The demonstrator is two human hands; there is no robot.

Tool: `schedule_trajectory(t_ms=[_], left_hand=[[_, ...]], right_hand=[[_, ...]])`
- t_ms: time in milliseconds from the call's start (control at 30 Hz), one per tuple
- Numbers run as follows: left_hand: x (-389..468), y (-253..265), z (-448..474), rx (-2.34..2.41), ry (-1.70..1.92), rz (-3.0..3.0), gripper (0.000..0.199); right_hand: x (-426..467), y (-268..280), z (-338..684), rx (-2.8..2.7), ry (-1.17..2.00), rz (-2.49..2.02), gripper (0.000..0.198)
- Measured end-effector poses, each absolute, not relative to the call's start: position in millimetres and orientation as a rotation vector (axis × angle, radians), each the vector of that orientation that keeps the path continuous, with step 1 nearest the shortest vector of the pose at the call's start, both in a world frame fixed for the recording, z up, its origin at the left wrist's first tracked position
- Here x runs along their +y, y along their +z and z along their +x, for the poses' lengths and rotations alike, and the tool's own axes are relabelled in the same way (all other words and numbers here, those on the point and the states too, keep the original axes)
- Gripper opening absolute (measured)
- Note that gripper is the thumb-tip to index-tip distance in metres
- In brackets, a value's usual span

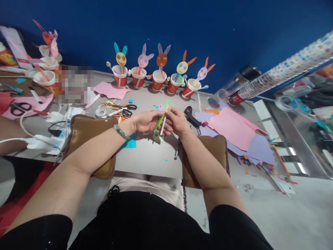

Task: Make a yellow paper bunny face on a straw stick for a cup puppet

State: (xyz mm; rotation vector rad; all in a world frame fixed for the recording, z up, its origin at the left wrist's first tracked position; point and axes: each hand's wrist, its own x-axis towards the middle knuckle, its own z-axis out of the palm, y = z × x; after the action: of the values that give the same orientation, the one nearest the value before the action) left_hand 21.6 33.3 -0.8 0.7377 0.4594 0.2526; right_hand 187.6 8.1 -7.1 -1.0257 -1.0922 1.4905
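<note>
My left hand (147, 121) and my right hand (177, 121) meet over the table, fingers closed on thin straws. A green straw (158, 125) slants between the fingertips, with a yellow one (167, 107) close against it. A white, pen-like stick (163, 126) juts from under the right fingers; its kind is unclear. Just below the hands lies a yellowish round paper piece (157, 137), partly shaded. Blue paper (130, 140) is by my left wrist. Right of my right hand lies a black glue gun (191, 116).
Several red-and-white paper cups (157, 80) with paper rabbits line the wall. Black-handled scissors (127, 111) and a tape roll (101, 111) lie left. Brown cushions (90, 130) are under both forearms. Pink paper (232, 126) and a power strip (56, 140) flank them. Another person's arm (11, 133) shows left.
</note>
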Motion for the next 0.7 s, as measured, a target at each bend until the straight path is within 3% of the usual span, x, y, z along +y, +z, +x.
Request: schedule_trajectory(t_ms=[267,700], left_hand=[[35,-7,19,0.482,0.305,0.859,0.025],[16,1,14,0.578,0.370,0.737,0.010]], right_hand=[[10,-12,190,-1.091,1.506,-1.008,0.047],[4,-11,191,-1.052,1.499,-1.011,0.047]])
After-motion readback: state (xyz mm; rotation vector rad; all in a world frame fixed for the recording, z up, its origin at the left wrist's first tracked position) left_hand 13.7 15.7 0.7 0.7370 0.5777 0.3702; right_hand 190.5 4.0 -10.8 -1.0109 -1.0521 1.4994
